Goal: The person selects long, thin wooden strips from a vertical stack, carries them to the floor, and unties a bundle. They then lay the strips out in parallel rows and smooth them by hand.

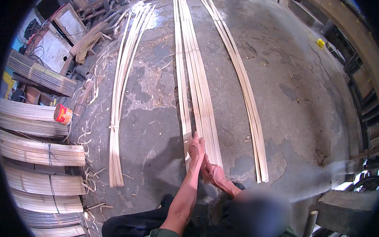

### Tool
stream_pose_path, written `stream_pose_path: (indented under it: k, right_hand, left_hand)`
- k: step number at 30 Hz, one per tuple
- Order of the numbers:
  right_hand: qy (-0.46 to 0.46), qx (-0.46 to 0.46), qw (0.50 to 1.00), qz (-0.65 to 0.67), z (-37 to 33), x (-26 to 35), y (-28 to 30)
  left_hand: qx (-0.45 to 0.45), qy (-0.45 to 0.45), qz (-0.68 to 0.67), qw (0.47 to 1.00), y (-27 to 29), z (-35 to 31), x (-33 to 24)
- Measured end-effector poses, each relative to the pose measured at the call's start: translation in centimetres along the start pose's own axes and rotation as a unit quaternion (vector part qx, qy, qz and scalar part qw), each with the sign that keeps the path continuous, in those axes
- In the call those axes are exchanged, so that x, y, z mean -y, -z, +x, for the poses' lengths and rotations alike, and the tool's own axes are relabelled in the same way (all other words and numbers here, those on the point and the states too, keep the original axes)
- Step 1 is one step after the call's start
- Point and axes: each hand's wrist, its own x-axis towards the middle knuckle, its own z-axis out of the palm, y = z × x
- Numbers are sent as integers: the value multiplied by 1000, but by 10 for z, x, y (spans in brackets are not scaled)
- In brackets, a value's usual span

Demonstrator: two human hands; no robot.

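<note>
At left are stacked slat bundles [32,152], a red tub [63,114] near them; then one tied bundle [115,158] on the floor [154,132]; in the middle, the pale strips [204,114]; at their near part, my left hand [196,149], fingers almost straight; my right hand [213,173] bends just beside; either one's grip I cannot tell; rightmost, other strips [249,104].

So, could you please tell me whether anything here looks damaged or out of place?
Loose scraps litter the floor beside the stacked strips on the left, looking untidy; the floor itself is patchy and worn.
</note>
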Motion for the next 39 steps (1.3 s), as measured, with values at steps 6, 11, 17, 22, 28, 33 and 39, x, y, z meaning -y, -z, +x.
stream_pose_path:
  k: [6, 11, 17, 22, 28, 33, 39]
  right_hand:
    - [-41, 46, 996, -70, -5, -4, 9]
    - [-73, 48, 995, -53, -1, 10, 19]
    - [-133, -151, 978, 60, -35, -65, 71]
    - [-194, -216, 939, -185, -74, -81, 140]
    - [-164, -230, 950, -135, -85, -113, 137]
    - [-241, -212, 946, -44, -90, -120, 145]
    - [-216, -273, 937, -33, -91, -102, 143]
  left_hand:
    - [33, 0, 100, 994, 3, -3, -19]
    - [-7, -29, 150, 988, -2, -7, 1]
    - [19, -14, 186, 982, -7, -7, -5]
    - [2, -29, 204, 979, -20, -8, 3]
    - [-76, -55, 119, 988, -12, -17, -3]
    - [-8, -142, 67, 988, -1, -34, -40]
    - [49, -222, 183, 956, -14, -51, -43]
